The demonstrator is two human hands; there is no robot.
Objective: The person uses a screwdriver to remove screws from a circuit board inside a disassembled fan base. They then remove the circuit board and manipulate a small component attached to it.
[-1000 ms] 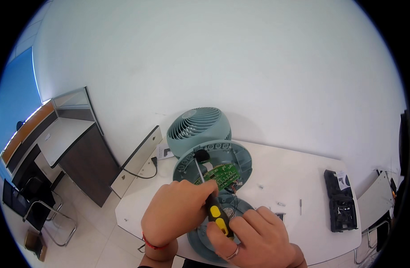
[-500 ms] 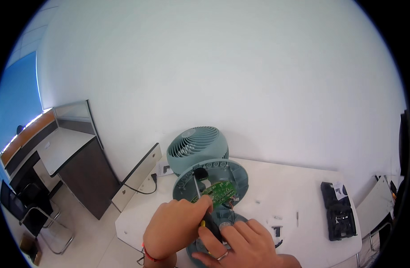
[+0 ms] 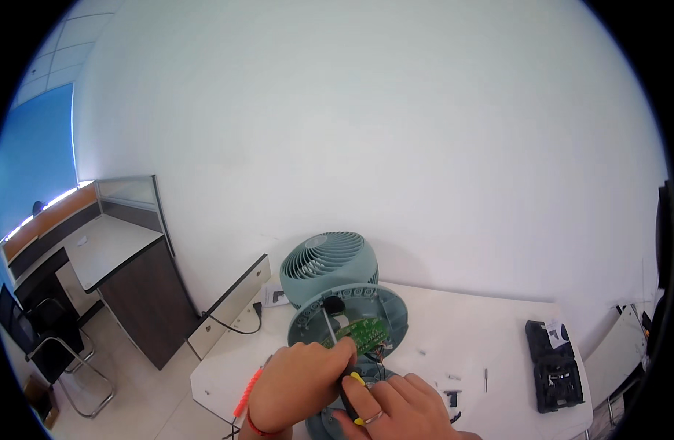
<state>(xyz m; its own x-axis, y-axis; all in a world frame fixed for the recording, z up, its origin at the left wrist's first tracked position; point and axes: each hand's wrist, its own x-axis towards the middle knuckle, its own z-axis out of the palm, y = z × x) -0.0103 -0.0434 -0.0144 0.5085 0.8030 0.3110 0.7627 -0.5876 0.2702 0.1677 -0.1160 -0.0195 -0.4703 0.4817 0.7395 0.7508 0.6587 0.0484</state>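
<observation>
- Left hand curls closed around the screwdriver near its shaft.
- Right hand grips the handle, fingers bent.
- Shaft extends beyond both.

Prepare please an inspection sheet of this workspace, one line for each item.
Surface: white table, partly covered.
Job's things: screwdriver, tip inside green shell, contact unclear; board in shell; fan behind.
Clutter: black case, thin rod, small parts, all right of shell; orange-red stick by left wrist.
Hands: left hand and right hand, fingers closed around screwdriver.
Cables: black cord left; thin wires beside board.
Surroundings: wall; desk, chair, blue blind left.
</observation>
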